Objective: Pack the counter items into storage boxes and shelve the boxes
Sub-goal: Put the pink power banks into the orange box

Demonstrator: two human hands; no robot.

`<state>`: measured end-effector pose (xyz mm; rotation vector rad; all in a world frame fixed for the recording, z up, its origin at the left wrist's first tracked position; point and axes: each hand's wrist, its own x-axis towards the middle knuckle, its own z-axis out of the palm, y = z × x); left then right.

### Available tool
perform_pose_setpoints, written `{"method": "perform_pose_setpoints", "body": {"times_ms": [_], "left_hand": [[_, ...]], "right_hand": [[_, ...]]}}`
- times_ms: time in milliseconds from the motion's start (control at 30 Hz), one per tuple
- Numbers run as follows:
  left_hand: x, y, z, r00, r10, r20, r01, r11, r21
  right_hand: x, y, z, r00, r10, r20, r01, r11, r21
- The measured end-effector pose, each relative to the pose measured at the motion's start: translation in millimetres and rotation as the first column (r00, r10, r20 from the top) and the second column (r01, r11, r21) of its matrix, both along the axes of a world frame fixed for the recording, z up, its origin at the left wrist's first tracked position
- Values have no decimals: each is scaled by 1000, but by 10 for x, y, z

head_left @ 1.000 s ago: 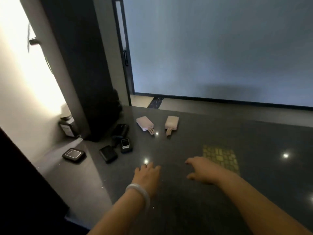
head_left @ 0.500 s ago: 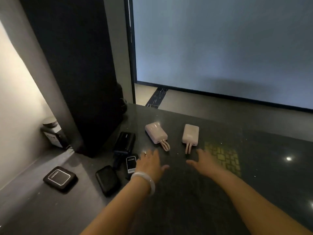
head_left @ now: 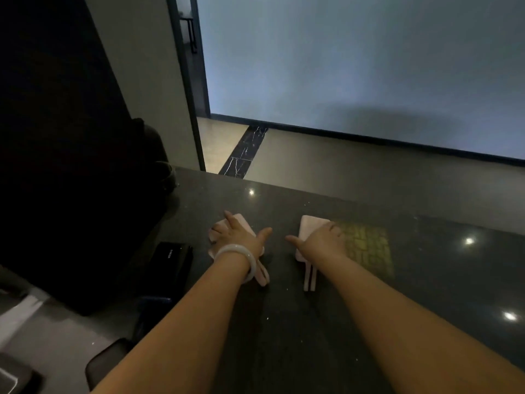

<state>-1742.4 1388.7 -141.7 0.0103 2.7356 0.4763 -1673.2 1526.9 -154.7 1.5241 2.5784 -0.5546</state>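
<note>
Both hands lie palm-down on the dark counter (head_left: 284, 322), each over one pale pink power bank. The left hand (head_left: 237, 236), with a white bangle (head_left: 238, 255) on its wrist, covers the left power bank (head_left: 246, 223), fingers spread over its far end and thumb stretched out to the right; whether the fingers have closed on the case cannot be told. That bank's pink cable loop (head_left: 262, 275) sticks out from under the wrist toward the near side. The right hand (head_left: 321, 241) rests on the right power bank (head_left: 311, 224), thumb pointing left (toward the other thumb), fingers flat across its top; a grip is not evident here either. Its short pink cord (head_left: 309, 278) trails toward the near edge. Just right of this hand a patch of yellowish patterned light (head_left: 366, 245) falls on the counter. To the left of the left forearm sits a black rectangular device (head_left: 170, 258), and further near-left other dark items are partly hidden by the arm. A tall black panel (head_left: 56, 137) stands at the counter's left end.
</note>
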Motion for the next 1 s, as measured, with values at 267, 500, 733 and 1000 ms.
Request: {"method": "perform_pose_setpoints", "body": {"times_ms": [267, 500, 733, 1000], "left_hand": [[64, -95, -37, 974, -210, -85, 200, 974, -109], [694, -397, -19, 939, -334, -82, 322, 938, -132], [1580, -491, 84, 871, -488, -55, 488, 873, -6], [3109, -76, 463, 679, -728, -97, 731, 656, 190]], "right_hand": [[266, -18, -14, 977, 194, -85, -186, 978, 96], [1214, -188, 152, 971, 237, -24, -238, 971, -22], [2644, -295, 403, 985, 140, -103, -142, 990, -16], [4278, -44, 895, 983, -4, -182, 29, 990, 135]]}}
